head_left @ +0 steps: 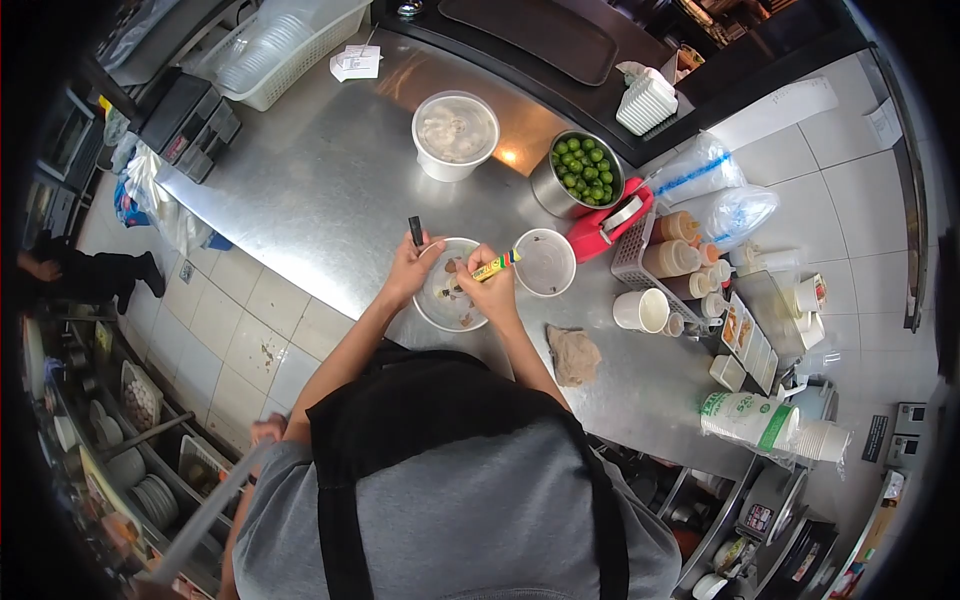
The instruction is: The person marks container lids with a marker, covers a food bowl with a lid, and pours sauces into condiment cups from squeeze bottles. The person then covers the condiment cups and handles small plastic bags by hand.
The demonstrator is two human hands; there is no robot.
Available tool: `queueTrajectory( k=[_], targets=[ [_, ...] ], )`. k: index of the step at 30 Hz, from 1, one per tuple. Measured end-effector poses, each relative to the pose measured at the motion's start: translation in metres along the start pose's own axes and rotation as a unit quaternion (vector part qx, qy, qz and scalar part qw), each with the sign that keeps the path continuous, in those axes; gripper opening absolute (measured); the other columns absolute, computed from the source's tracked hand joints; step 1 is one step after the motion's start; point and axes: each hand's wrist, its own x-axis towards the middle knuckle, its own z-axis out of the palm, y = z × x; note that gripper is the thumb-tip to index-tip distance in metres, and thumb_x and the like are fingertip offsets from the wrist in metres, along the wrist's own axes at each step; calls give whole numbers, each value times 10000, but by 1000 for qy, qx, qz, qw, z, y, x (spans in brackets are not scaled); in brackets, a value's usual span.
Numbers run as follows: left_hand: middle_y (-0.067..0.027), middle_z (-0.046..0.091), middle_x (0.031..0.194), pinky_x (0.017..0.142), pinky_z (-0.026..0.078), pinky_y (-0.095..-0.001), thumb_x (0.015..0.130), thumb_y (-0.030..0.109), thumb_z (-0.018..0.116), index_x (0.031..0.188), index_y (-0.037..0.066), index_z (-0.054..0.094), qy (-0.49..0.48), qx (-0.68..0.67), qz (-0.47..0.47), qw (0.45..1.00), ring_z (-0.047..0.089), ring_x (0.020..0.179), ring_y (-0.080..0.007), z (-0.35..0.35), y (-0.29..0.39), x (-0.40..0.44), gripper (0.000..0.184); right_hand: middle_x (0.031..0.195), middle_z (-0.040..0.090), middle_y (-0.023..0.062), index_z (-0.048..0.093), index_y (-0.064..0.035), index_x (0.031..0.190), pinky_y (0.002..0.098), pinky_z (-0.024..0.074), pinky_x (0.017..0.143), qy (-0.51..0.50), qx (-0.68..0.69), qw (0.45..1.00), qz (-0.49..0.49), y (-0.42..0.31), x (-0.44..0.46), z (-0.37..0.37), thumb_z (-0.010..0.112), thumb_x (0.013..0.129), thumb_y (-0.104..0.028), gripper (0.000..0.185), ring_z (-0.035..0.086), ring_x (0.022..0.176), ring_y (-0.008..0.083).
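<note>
In front of my body is a round white tub (433, 313) with a translucent top and brownish patches showing. My left hand (409, 270) grips its left rim, and a black marker cap (415, 230) sticks up from between the fingers. A yellow marker (494, 266) is held in my right hand (490, 291), its tip pointing down at the tub's top. To the right stands a second round tub (547, 265), close to my right hand. Farther back is a larger white tub (452, 168) with a clear lid.
A metal pot of green limes (584, 172) stands beside a red tape dispenser (600, 228). To the right are a basket of sauce bottles (672, 258), a paper cup (641, 311) and a crumpled brown cloth (573, 356). Another person's legs (110, 275) show at far left.
</note>
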Motion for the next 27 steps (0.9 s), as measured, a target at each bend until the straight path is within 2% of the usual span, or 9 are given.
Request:
queueTrajectory(
  k=[1, 4, 7, 10, 13, 16, 19, 22, 27],
  targets=[
    [-31, 602, 923, 731, 409, -205, 893, 130, 584, 888, 115, 374, 0, 2, -2, 1000, 496, 807, -55, -1, 0, 0, 211, 554, 419, -25, 416, -61, 620, 233, 314, 460, -6, -26, 1000, -9, 3, 0, -1, 659, 726, -18, 269, 394, 504, 57],
    [-123, 626, 1002, 750, 453, -228, 887, 132, 582, 944, 71, 347, -6, 17, 2, 1000, 548, 864, -106, -3, -1, 1, 249, 540, 415, -15, 422, -54, 618, 237, 322, 457, 25, 15, 999, 19, 1, 0, -1, 653, 725, -17, 257, 401, 501, 62],
    [-133, 623, 1022, 756, 455, -233, 891, 125, 575, 947, 70, 348, -6, 35, -2, 999, 553, 881, -112, -3, -1, 2, 240, 531, 411, -7, 423, -51, 620, 240, 322, 456, 20, -39, 999, -18, -2, 0, 1, 648, 724, -14, 250, 396, 496, 67],
    [-141, 620, 1034, 765, 459, -239, 894, 116, 567, 948, 68, 350, -4, 16, 12, 1000, 560, 896, -121, -2, -1, 1, 229, 532, 411, -7, 423, -54, 618, 249, 314, 451, 23, -3, 1000, -4, -1, 0, 2, 647, 716, -11, 248, 381, 491, 72],
    [-147, 620, 1039, 772, 463, -243, 897, 108, 561, 944, 72, 348, -5, 21, 2, 1000, 567, 907, -133, -1, 3, 0, 221, 534, 411, -10, 420, -55, 612, 253, 311, 448, 28, -27, 999, -18, 0, 0, 1, 646, 705, -4, 250, 381, 488, 74],
    [-65, 615, 985, 782, 415, -224, 893, 129, 580, 897, 117, 369, -3, -6, -6, 1000, 519, 866, -79, 3, 8, -3, 211, 537, 409, -12, 416, -54, 605, 254, 308, 450, 19, -55, 998, -30, 6, -2, 0, 646, 694, 1, 252, 377, 491, 74],
    [-72, 617, 990, 790, 415, -221, 892, 123, 580, 897, 116, 370, 10, 13, -10, 1000, 526, 872, -84, 3, 6, -2, 210, 536, 410, -7, 416, -50, 604, 254, 307, 455, 53, -4, 998, -20, 10, -1, -1, 647, 692, -2, 252, 379, 492, 78],
    [-72, 615, 985, 799, 416, -220, 892, 119, 579, 899, 114, 370, -1, -18, -8, 1000, 528, 876, -86, 3, 5, -1, 210, 533, 416, -2, 422, -45, 608, 253, 311, 460, 72, -10, 997, -13, 10, -1, -1, 649, 693, -8, 245, 384, 494, 78],
    [-72, 613, 983, 784, 419, -219, 892, 119, 579, 909, 113, 368, -4, -14, -3, 1000, 524, 865, -81, 2, 4, -1, 212, 579, 410, -43, 406, -72, 627, 215, 310, 479, 39, -46, 998, -15, 3, -2, -2, 639, 707, 1, 257, 380, 535, 41]
  ],
)
